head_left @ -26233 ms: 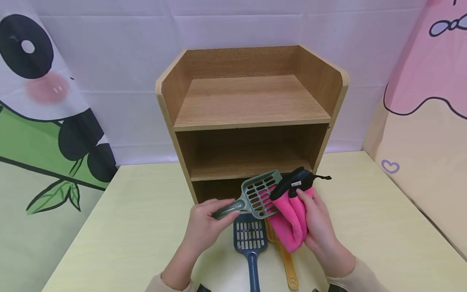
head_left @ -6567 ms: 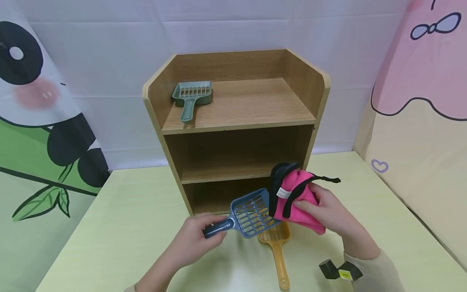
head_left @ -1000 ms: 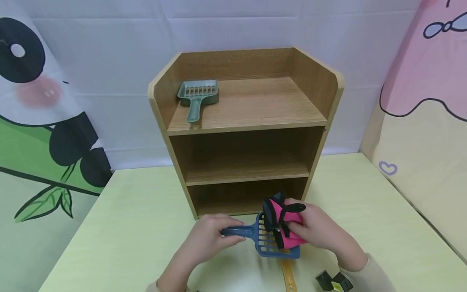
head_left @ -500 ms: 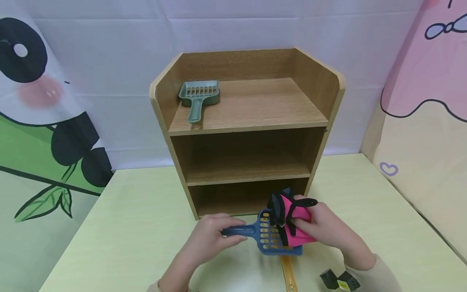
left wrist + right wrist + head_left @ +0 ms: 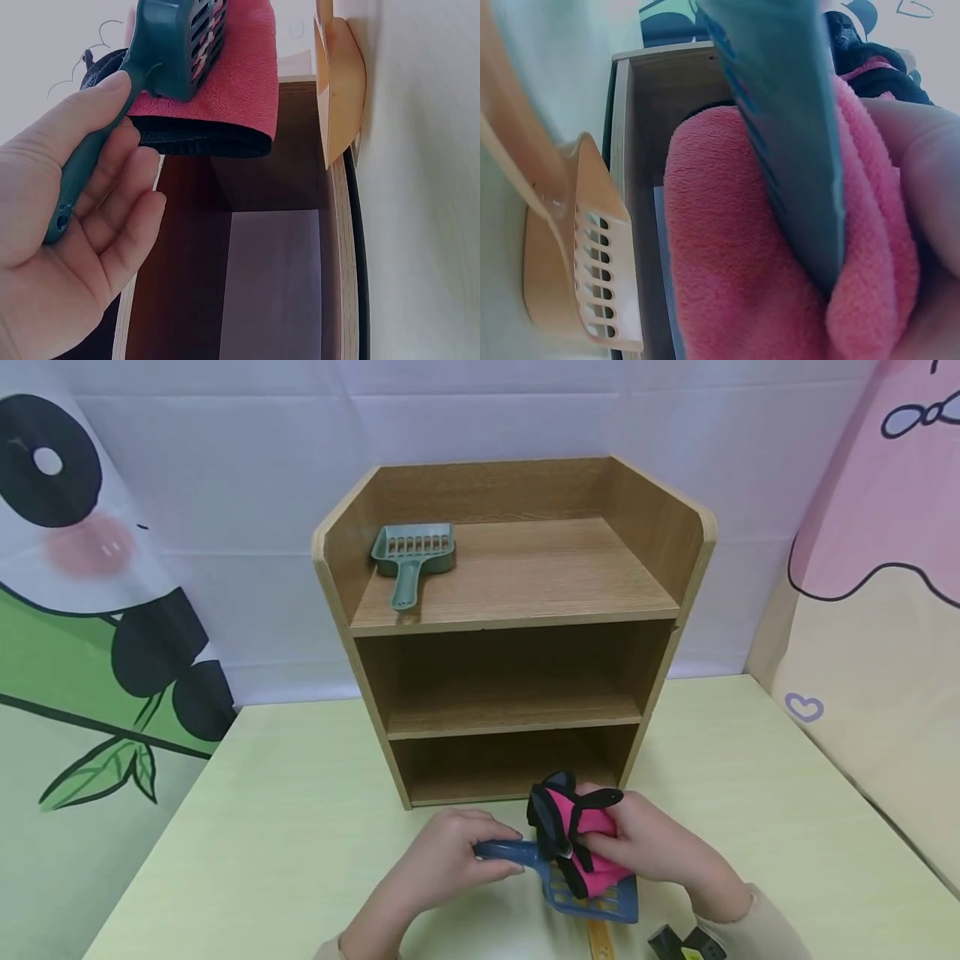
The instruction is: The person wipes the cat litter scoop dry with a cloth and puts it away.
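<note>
My left hand (image 5: 446,860) grips the handle of a blue litter scoop (image 5: 626,900), held level over the table with its slotted head to the right. A pink cloth with black trim (image 5: 597,823) is bunched in my right hand (image 5: 660,843) and covers much of the scoop's head. In the right wrist view, folds of the cloth (image 5: 720,225) lie on both sides of the head. In the left wrist view, my fingers curl round the handle (image 5: 82,161). An orange litter scoop (image 5: 562,232) lies on the table below, mostly hidden in the head view.
A wooden shelf unit (image 5: 517,627) stands just behind my hands. On its top board, at the left, lies a green litter scoop (image 5: 408,564). Patterned cloth hangs (image 5: 862,652) flank the pale table (image 5: 300,793). A black device (image 5: 682,943) sits by my right wrist.
Long before, my left hand held the green scoop; it now lies on the top board and the blue one is held. Lately the cloth slid left and down over the head.
</note>
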`<action>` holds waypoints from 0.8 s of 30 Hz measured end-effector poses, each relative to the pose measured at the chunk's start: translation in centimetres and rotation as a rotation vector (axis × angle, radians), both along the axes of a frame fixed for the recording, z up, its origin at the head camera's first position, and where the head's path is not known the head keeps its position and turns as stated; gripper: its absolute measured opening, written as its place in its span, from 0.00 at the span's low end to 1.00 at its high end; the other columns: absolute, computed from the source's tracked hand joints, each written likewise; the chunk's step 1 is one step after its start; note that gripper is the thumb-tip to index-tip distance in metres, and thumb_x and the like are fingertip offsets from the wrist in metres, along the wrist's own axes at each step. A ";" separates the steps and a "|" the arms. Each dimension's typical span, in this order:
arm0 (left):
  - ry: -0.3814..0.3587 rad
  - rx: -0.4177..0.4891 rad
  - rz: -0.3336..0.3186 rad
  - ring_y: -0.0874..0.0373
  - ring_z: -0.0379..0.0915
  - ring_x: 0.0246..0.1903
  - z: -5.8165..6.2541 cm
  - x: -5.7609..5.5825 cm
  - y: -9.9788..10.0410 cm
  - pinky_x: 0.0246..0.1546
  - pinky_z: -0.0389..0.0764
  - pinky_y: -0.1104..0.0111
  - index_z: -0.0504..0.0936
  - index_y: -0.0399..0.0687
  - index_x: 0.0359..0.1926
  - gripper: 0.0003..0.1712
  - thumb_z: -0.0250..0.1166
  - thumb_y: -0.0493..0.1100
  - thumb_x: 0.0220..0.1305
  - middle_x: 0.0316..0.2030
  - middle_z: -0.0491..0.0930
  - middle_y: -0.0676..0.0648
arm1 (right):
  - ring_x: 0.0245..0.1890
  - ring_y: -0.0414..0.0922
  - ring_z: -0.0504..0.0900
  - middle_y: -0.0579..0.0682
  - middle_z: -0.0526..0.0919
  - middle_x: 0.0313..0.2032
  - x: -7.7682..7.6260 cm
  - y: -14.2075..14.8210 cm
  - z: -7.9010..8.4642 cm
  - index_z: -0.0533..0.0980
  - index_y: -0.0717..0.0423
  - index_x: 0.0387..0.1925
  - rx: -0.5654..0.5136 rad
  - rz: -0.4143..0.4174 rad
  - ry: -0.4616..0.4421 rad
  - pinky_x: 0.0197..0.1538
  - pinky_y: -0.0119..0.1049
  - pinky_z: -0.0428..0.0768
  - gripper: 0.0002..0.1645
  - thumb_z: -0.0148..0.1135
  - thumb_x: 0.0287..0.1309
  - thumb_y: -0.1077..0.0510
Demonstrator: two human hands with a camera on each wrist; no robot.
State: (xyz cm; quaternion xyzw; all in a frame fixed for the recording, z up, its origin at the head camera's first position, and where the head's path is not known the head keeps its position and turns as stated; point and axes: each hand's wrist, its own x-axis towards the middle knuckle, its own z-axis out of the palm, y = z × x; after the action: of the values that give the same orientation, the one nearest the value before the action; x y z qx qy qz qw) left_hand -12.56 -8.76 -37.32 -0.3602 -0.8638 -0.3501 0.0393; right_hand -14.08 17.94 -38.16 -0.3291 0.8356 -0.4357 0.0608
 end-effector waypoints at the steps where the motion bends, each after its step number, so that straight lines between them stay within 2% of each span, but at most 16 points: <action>1: 0.012 0.000 0.004 0.71 0.75 0.29 0.0 0.0 0.0 0.30 0.75 0.81 0.87 0.48 0.36 0.12 0.73 0.47 0.51 0.31 0.86 0.53 | 0.29 0.34 0.80 0.39 0.83 0.31 0.0 0.0 0.0 0.73 0.43 0.41 0.015 -0.017 0.024 0.36 0.31 0.81 0.12 0.62 0.58 0.61; 5: 0.059 0.004 0.021 0.71 0.75 0.28 0.1 -0.1 -0.2 0.28 0.74 0.81 0.87 0.48 0.37 0.12 0.72 0.47 0.52 0.31 0.86 0.53 | 0.29 0.33 0.78 0.36 0.81 0.29 -0.2 0.2 0.1 0.72 0.42 0.39 0.067 -0.088 0.097 0.36 0.30 0.79 0.13 0.62 0.56 0.63; 8: 0.098 0.004 0.051 0.71 0.74 0.26 0.3 -0.2 -0.4 0.28 0.74 0.81 0.87 0.49 0.37 0.12 0.72 0.47 0.52 0.30 0.86 0.54 | 0.29 0.33 0.78 0.37 0.81 0.28 -0.4 0.5 0.3 0.72 0.44 0.40 0.065 -0.130 0.133 0.35 0.29 0.79 0.14 0.63 0.56 0.64; 12: 0.154 0.006 0.087 0.71 0.72 0.25 0.5 -0.2 -0.7 0.26 0.73 0.81 0.87 0.48 0.38 0.13 0.72 0.47 0.52 0.29 0.85 0.54 | 0.27 0.34 0.76 0.40 0.80 0.28 -0.5 0.8 0.5 0.72 0.49 0.41 0.022 -0.181 0.159 0.32 0.29 0.78 0.13 0.63 0.56 0.63; 17: 0.268 0.038 0.084 0.70 0.72 0.23 0.4 -0.5 -0.9 0.25 0.72 0.84 0.87 0.46 0.37 0.14 0.73 0.46 0.50 0.28 0.85 0.53 | 0.25 0.36 0.74 0.41 0.75 0.24 -0.7 0.8 0.3 0.72 0.50 0.40 -0.060 -0.256 0.198 0.29 0.29 0.75 0.13 0.64 0.55 0.64; 19: 0.312 0.057 0.082 0.70 0.72 0.23 0.3 -0.6 -1.0 0.24 0.71 0.85 0.87 0.45 0.37 0.14 0.74 0.46 0.48 0.27 0.85 0.53 | 0.21 0.36 0.72 0.41 0.74 0.21 -0.7 0.8 0.3 0.73 0.52 0.39 -0.075 -0.300 0.175 0.26 0.29 0.74 0.11 0.64 0.55 0.64; 21: 0.350 0.077 0.084 0.70 0.71 0.22 0.2 -0.7 -1.0 0.23 0.69 0.86 0.87 0.45 0.36 0.14 0.75 0.45 0.47 0.26 0.84 0.53 | 0.18 0.36 0.72 0.42 0.73 0.19 -0.7 0.7 0.3 0.74 0.55 0.38 -0.078 -0.358 0.112 0.23 0.30 0.73 0.08 0.63 0.55 0.62; 24: 0.395 0.104 0.097 0.70 0.69 0.21 0.1 -0.8 -1.1 0.21 0.67 0.87 0.87 0.44 0.35 0.14 0.76 0.44 0.45 0.25 0.83 0.53 | 0.18 0.39 0.74 0.47 0.75 0.20 -0.6 0.4 0.4 0.72 0.59 0.40 -0.093 -0.441 0.008 0.23 0.31 0.74 0.12 0.63 0.56 0.59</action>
State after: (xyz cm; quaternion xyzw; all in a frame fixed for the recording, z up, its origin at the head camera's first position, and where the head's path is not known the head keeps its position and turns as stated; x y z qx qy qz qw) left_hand -13.39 -9.86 -37.23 -0.3772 -0.8364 -0.3146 0.2433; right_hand -14.69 18.38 -37.74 -0.1428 0.8666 -0.4751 -0.0544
